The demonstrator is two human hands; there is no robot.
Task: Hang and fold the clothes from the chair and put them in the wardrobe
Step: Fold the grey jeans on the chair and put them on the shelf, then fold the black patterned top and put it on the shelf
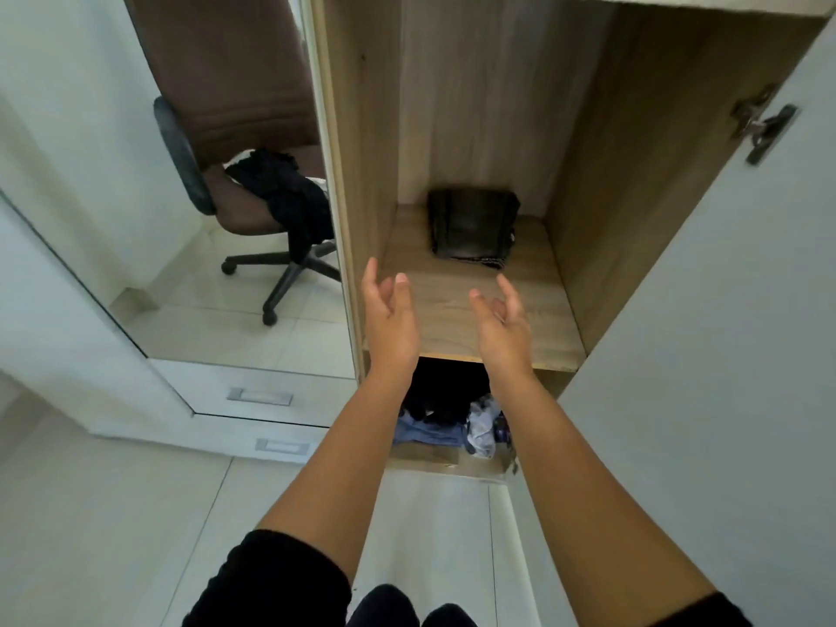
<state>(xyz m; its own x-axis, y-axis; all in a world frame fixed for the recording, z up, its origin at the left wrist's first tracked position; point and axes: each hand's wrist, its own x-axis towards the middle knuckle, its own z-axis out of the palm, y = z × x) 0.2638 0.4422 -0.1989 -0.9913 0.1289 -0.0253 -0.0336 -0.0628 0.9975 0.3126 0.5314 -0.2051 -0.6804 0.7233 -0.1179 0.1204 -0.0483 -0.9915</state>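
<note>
The left hand (391, 316) and right hand (502, 323) hovered over the front edge of the wardrobe shelf (457, 310), each grip released, fingers loosely spread and holding nothing. Their palms faced one another, which suggests a garment had just been let go or was about to be squared up. The folded dark garment (472, 230) lay at the back of the shelf, near the rear wall and well apart from both hands. Below the shelf, a jumble of blue and white clothes (452, 427) filled the lower compartment. To the left, a mirror panel showed the chair (239, 205) with dark clothes (289, 196) heaped on its seat, so work probably remained. The open wardrobe door (724, 355) stood at the right; nothing blocked the shelf.
</note>
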